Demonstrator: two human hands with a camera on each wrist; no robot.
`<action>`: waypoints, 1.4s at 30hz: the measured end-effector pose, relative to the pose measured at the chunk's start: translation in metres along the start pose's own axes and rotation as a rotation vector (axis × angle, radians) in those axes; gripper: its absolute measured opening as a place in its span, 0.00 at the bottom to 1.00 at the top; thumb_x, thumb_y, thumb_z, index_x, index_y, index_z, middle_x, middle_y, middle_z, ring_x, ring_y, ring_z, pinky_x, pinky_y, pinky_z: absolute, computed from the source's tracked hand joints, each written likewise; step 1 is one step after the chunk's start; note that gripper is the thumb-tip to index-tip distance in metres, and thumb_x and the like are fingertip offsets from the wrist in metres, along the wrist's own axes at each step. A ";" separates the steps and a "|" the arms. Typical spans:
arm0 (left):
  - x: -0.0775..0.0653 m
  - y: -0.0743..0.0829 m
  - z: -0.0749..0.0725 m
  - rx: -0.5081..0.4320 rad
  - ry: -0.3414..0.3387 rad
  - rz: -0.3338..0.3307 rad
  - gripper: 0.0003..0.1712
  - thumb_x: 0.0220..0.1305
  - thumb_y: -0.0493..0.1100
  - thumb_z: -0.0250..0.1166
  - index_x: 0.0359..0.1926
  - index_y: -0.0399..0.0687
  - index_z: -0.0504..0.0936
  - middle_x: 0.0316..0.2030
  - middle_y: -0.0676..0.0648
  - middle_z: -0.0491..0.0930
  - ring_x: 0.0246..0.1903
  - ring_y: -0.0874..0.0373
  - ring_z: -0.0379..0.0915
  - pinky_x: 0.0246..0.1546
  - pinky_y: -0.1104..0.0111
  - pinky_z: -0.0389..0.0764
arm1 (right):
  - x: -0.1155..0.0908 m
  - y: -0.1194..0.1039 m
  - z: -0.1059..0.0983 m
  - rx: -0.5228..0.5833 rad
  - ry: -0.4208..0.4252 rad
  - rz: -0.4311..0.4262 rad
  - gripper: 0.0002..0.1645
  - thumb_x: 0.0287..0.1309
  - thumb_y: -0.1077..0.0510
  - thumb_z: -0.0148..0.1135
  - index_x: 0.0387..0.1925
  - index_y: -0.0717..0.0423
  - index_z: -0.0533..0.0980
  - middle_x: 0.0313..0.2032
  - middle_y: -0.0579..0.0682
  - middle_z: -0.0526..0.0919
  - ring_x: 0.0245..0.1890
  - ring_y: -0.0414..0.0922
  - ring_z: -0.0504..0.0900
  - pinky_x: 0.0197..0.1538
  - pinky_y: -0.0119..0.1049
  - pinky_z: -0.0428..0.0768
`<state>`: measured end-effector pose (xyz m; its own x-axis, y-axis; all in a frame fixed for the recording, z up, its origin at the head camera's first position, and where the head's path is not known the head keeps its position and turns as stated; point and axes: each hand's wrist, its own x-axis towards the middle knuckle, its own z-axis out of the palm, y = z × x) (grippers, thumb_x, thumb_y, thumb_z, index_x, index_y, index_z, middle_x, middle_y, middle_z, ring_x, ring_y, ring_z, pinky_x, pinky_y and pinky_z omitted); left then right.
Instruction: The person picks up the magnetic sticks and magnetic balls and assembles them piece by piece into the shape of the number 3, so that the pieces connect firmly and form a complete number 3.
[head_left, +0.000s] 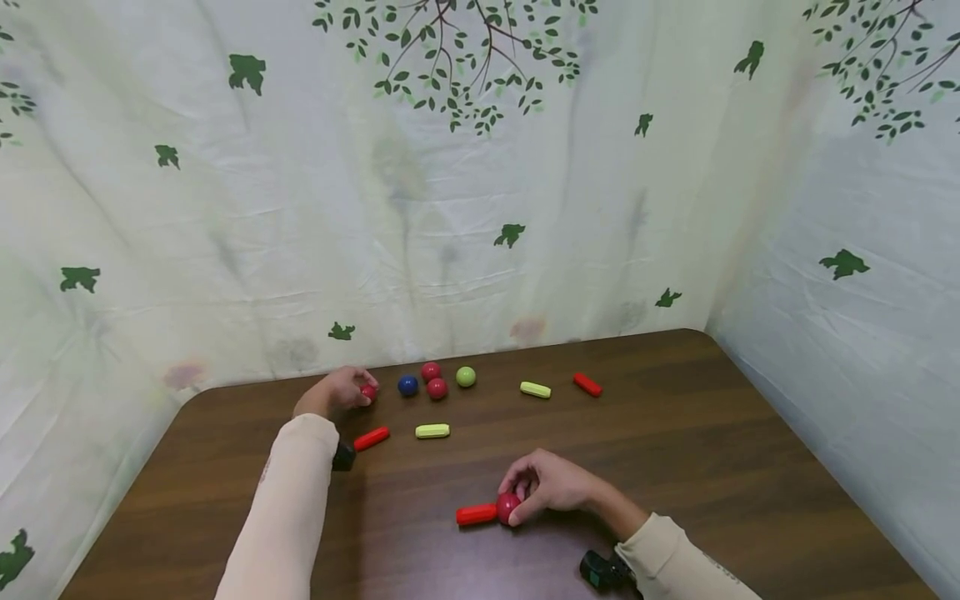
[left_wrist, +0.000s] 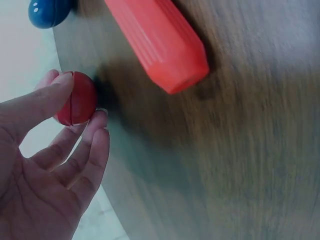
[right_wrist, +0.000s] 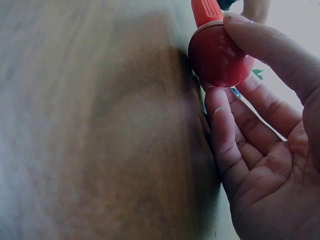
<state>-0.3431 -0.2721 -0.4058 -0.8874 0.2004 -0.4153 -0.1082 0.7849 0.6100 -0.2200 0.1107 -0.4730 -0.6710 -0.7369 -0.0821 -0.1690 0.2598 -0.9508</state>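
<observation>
At the far left of the table, my left hand (head_left: pixel 347 390) pinches a small red ball (left_wrist: pixel 82 99) with a seam around it, between thumb and fingers. Close to that hand lies a red ribbed stick (head_left: pixel 372 438), its blunt end (left_wrist: pixel 180 67) large in the left wrist view. Nearer to me, my right hand (head_left: pixel 553 483) grips a darker red ball (right_wrist: pixel 216 57) between thumb and fingers. This ball touches the end of another red ribbed stick (head_left: pixel 477 514), in line with it. Whether the two are joined, I cannot tell.
Beside the left hand sit a blue ball (head_left: pixel 408 385), two red balls (head_left: pixel 437 388) and a green ball (head_left: pixel 466 377). Yellow-green sticks (head_left: pixel 432 431) and a third red stick (head_left: pixel 587 384) lie on the brown table (head_left: pixel 675 450). A patterned curtain (head_left: pixel 420 250) hangs behind.
</observation>
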 end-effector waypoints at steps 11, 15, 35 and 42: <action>-0.029 -0.006 0.001 -0.060 0.070 0.136 0.24 0.65 0.36 0.60 0.60 0.30 0.67 0.49 0.33 0.74 0.44 0.43 0.75 0.49 0.55 0.77 | 0.000 -0.003 0.001 -0.043 0.013 0.020 0.14 0.43 0.65 0.75 0.36 0.56 0.82 0.24 0.45 0.78 0.25 0.36 0.74 0.29 0.26 0.71; -0.053 -0.002 0.003 -0.032 0.132 0.223 0.25 0.66 0.42 0.62 0.58 0.31 0.72 0.49 0.34 0.77 0.46 0.43 0.76 0.49 0.53 0.77 | 0.000 -0.003 0.004 -0.036 0.001 0.010 0.14 0.44 0.64 0.75 0.36 0.56 0.82 0.24 0.44 0.78 0.25 0.36 0.74 0.29 0.26 0.72; -0.148 0.025 0.093 -0.122 0.145 0.314 0.24 0.55 0.40 0.72 0.51 0.34 0.78 0.41 0.43 0.81 0.39 0.51 0.80 0.39 0.62 0.80 | 0.002 -0.005 0.004 -0.073 -0.007 0.003 0.15 0.45 0.63 0.75 0.37 0.59 0.82 0.25 0.44 0.78 0.26 0.37 0.74 0.30 0.27 0.72; -0.152 0.021 0.128 -0.110 0.057 0.399 0.21 0.54 0.36 0.72 0.49 0.32 0.79 0.40 0.44 0.82 0.38 0.52 0.79 0.39 0.66 0.80 | 0.002 -0.006 0.004 -0.085 -0.010 0.025 0.14 0.46 0.61 0.75 0.37 0.55 0.82 0.26 0.43 0.78 0.27 0.38 0.74 0.30 0.28 0.73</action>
<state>-0.1529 -0.2106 -0.4164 -0.8923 0.4412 -0.0957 0.2047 0.5844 0.7852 -0.2172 0.1051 -0.4686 -0.6684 -0.7358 -0.1089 -0.2133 0.3299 -0.9196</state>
